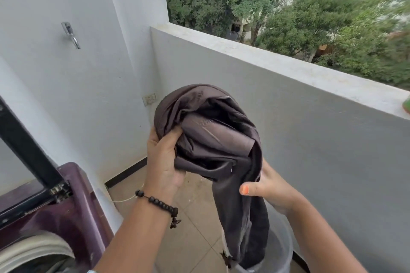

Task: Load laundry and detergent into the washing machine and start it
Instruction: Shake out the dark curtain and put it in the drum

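While the left hand (pixel 163 157) curls its fingers and thumb into the near-left edge of the dark garment (pixel 210 137), the bundle stays bunched up at chest height, well clear of the floor. Grip looks firm, thumb pressed into the folds, probably to gather loose cloth before moving it. Right hand (pixel 269 188) sits under and behind the bundle on the right; thumb with orange nail sticks out toward the left, free of the cloth, other fingers hidden by fabric, so cannot tell if they pinch it or just support it. Likely props the weight from below.

Garment tail hangs straight down from the bundle into the grey bucket (pixel 280 257) at near right, lower end still inside it. Judgement: item is being lifted out of the bucket, not yet transferred.

Beaded bracelet (pixel 158 203) on the left wrist, not touching the cloth.

Washing machine (pixel 73 213), maroon top-loader, stands near left, lid (pixel 24 139) raised, drum rim visible at the bottom-left corner. Garment is to the right of it, well apart, so it needs a swing left and down.

Far side: balcony wall (pixel 266 86), trees beyond. Tap (pixel 71 34) on the far left wall. Detergent not in view. Risk: the trailing tail snags on the bucket rim.
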{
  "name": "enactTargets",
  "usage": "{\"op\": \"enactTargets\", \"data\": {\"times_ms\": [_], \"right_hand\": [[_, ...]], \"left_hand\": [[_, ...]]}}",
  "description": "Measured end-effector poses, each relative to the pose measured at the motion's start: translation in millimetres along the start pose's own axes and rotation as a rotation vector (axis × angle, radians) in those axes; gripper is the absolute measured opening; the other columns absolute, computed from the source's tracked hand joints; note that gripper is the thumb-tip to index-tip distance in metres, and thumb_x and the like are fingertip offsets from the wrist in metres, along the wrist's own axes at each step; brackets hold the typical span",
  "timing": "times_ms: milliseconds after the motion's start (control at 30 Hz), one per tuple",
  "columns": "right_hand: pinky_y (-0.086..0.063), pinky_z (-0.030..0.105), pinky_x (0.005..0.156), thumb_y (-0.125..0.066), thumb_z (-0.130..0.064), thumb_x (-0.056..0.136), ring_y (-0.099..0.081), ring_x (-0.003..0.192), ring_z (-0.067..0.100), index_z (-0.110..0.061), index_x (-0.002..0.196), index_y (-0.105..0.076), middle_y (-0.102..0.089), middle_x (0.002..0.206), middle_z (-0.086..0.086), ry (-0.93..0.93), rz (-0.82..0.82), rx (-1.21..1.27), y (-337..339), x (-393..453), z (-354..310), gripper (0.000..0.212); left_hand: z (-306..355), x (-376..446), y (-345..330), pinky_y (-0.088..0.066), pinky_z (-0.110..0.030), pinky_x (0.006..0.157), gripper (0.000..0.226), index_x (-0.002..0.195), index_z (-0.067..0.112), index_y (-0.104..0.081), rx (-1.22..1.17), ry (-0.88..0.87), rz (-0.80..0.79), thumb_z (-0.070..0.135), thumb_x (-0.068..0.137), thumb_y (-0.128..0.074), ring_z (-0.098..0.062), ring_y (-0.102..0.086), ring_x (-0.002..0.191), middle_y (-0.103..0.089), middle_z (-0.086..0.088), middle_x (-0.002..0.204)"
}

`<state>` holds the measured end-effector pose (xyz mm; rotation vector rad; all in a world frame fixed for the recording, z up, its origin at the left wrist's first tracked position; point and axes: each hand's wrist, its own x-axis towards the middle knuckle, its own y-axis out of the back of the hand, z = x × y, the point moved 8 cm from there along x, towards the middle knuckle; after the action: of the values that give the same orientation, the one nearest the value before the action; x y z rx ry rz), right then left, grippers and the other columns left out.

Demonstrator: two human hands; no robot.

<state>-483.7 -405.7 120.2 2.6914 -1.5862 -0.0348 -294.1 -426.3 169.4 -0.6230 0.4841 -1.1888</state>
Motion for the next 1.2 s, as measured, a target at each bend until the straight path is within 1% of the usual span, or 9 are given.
{"op": "enactTargets", "data": {"times_ms": [200, 367, 467, 600, 800, 867, 933, 1067, 1200], "right_hand": [[-0.050, 0.045, 0.100, -0.093, -0.028, 0.045, -0.062, 0.118, 0.029, -0.011, 0.132, -0.052, -0.066, 0.126, 0.010, 0.112, 0.408, 0.279, 12.4, 10.9, -2.5, 0.098], [-0.056, 0.028, 0.078, -0.087, -0.004, 0.049, -0.070, 0.100, 0.023, -0.008, 0.117, -0.063, -0.074, 0.108, 0.009, 0.143, 0.378, 0.260, 19.9, 8.0, -14.2, 0.072], [-0.054, 0.021, 0.074, -0.087, 0.003, 0.052, -0.071, 0.092, 0.013, -0.018, 0.109, -0.066, -0.076, 0.100, 0.001, 0.165, 0.313, 0.070, 27.2, 3.5, -33.7, 0.065], [-0.055, 0.026, 0.077, -0.086, 0.004, 0.065, -0.070, 0.089, 0.011, -0.024, 0.106, -0.065, -0.074, 0.096, 0.000, 0.117, 0.171, -0.356, 30.7, 0.3, -53.1, 0.054], [-0.048, 0.028, 0.075, -0.073, -0.028, 0.067, -0.059, 0.089, 0.007, -0.033, 0.112, -0.061, -0.063, 0.098, -0.016, 0.193, -0.005, -1.051, 0.0, 9.4, -78.0, 0.047], [-0.043, 0.021, 0.073, -0.069, -0.026, 0.070, -0.057, 0.092, 0.010, -0.036, 0.119, -0.058, -0.061, 0.104, -0.012, 0.186, -0.043, -1.169, -1.4, 11.4, -82.4, 0.052], [-0.043, 0.020, 0.074, -0.070, -0.027, 0.074, -0.058, 0.093, 0.011, -0.037, 0.122, -0.054, -0.059, 0.103, -0.011, 0.190, -0.029, -1.170, 9.0, 8.3, -88.8, 0.051], [-0.048, 0.019, 0.076, -0.074, -0.012, 0.074, -0.062, 0.093, 0.005, -0.034, 0.121, -0.053, -0.065, 0.103, -0.014, 0.218, 0.052, -0.855, 38.4, -4.1, -99.8, 0.056], [-0.054, 0.034, 0.087, -0.084, -0.013, 0.072, -0.066, 0.099, 0.011, -0.038, 0.124, -0.055, -0.064, 0.111, -0.011, 0.230, 0.123, -0.504, 71.9, -14.0, -102.9, 0.064]], "left_hand": [[-30.9, -22.7, 5.3, -0.059, -0.040, 0.084, 0.058, 0.132, 0.006, -0.056, -0.105, 0.083, 0.084, 0.011, 0.075, -0.064, -0.025, -0.069, 0.104, -0.068, -0.013, 0.122], [-47.9, -36.3, 35.2, -0.058, -0.035, 0.076, 0.057, 0.131, 0.008, -0.057, 0.103, 0.203, 0.001, 0.012, 0.075, -0.067, -0.022, -0.069, 0.101, -0.070, -0.011, 0.119], [-37.8, -35.0, 56.2, -0.051, -0.045, 0.089, 0.079, 0.140, 0.026, -0.047, 0.325, 0.276, -0.257, 0.004, 0.067, -0.070, -0.021, -0.062, 0.111, -0.062, -0.008, 0.131], [1.8, -33.0, 48.0, -0.030, -0.039, 0.113, 0.107, 0.136, 0.069, -0.022, 0.766, 0.261, -0.585, 0.028, 0.055, -0.079, 0.005, -0.030, 0.141, -0.036, 0.021, 0.153], [-26.6, -52.1, -36.8, 0.006, -0.044, 0.123, 0.145, 0.133, 0.062, 0.035, 1.596, -0.029, -0.965, 0.058, 0.055, -0.088, -0.003, 0.021, 0.147, 0.015, 0.023, 0.156], [-43.1, -48.9, -53.1, -0.018, -0.044, 0.122, 0.143, 0.137, 0.061, 0.030, 1.576, -0.069, -0.969, 0.047, 0.059, -0.089, -0.014, -0.016, 0.149, -0.016, 0.012, 0.161], [-50.0, -39.4, -60.0, -0.049, -0.033, 0.099, 0.134, 0.143, 0.061, 0.016, 1.489, -0.090, -0.887, 0.031, 0.063, -0.087, -0.015, -0.058, 0.115, -0.055, 0.006, 0.134], [-47.9, -29.8, -66.6, -0.055, -0.028, 0.083, 0.076, 0.132, 0.037, -0.053, 1.285, -0.202, -0.695, 0.015, 0.065, -0.082, -0.004, -0.068, 0.095, -0.072, 0.012, 0.102], [-37.7, -20.4, -79.7, -0.053, -0.022, 0.083, 0.055, 0.112, 0.025, -0.069, 1.056, -0.189, -0.551, -0.003, 0.066, -0.084, -0.006, -0.071, 0.095, -0.076, 0.008, 0.098]]}}
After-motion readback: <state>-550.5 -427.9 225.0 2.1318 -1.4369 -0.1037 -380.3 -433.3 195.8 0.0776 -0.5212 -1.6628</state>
